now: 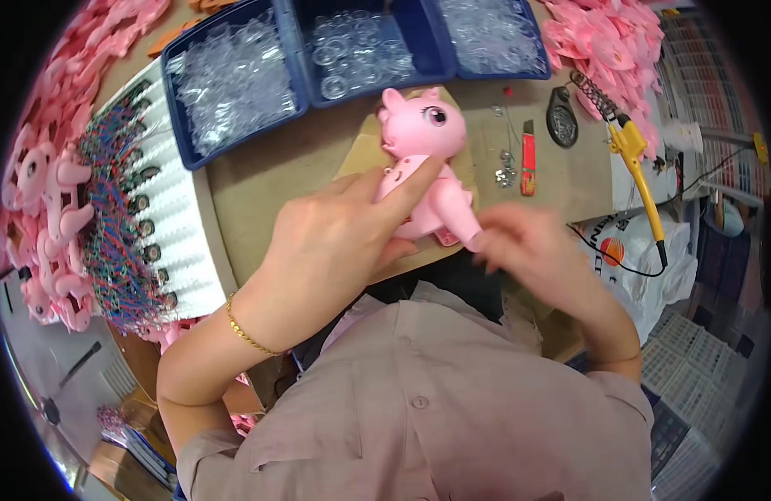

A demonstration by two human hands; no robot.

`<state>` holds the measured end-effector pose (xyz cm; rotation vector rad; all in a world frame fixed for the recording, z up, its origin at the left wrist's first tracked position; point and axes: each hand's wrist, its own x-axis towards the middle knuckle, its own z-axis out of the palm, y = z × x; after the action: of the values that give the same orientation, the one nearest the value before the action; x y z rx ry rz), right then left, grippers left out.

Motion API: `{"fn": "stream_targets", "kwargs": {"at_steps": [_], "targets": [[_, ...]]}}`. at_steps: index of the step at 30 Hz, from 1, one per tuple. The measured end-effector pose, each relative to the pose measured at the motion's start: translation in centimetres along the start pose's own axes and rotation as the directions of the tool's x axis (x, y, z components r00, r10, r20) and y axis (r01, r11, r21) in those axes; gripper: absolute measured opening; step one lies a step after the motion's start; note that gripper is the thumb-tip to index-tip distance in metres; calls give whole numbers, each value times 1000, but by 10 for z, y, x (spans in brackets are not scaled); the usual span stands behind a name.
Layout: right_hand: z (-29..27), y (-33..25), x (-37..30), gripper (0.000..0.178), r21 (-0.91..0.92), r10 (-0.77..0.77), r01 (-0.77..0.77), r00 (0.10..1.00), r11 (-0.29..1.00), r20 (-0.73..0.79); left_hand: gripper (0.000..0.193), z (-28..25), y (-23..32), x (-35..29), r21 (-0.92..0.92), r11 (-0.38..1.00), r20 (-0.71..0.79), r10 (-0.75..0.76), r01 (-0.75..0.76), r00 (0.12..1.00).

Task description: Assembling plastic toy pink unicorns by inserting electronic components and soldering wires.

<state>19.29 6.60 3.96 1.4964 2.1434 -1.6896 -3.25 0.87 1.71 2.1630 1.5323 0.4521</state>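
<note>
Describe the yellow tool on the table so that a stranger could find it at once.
Start at the three blue trays along the far edge of the table, then look to their right end. There the yellow tool lies, long and thin, with a black cable at its near end. A metal coil at its far tip and its bright yellow colour separate it from the pink parts nearby.

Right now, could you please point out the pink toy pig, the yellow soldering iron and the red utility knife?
pink toy pig [419,125], head view, on its head.
yellow soldering iron [631,150], head view, on its handle.
red utility knife [528,160], head view, on its body.
</note>
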Motion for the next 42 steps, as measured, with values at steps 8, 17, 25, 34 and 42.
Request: {"fn": "stream_targets", "kwargs": {"at_steps": [8,17,25,34,42], "targets": [[53,13,-1,24,648,79,-104,995,754,68,52,0,11,12,159,987,25,-37,33,999],[11,37,20,20,-486,-617,453,744,748,-257,62,-5,8,15,180,983,50,-44,34,998],[-9,-22,118,13,-434,-652,499,669,750,-358,56,5,8,10,208,977,1,-41,40,999],[4,-36,136,17,-378,-499,400,840,835,-212,45,20,0,3,267,964,-133,18,19,991],[5,-32,142,19,-529,-567,412,806,742,-167,46,12,6,7,343,939,-13,13,-8,1000]]}}
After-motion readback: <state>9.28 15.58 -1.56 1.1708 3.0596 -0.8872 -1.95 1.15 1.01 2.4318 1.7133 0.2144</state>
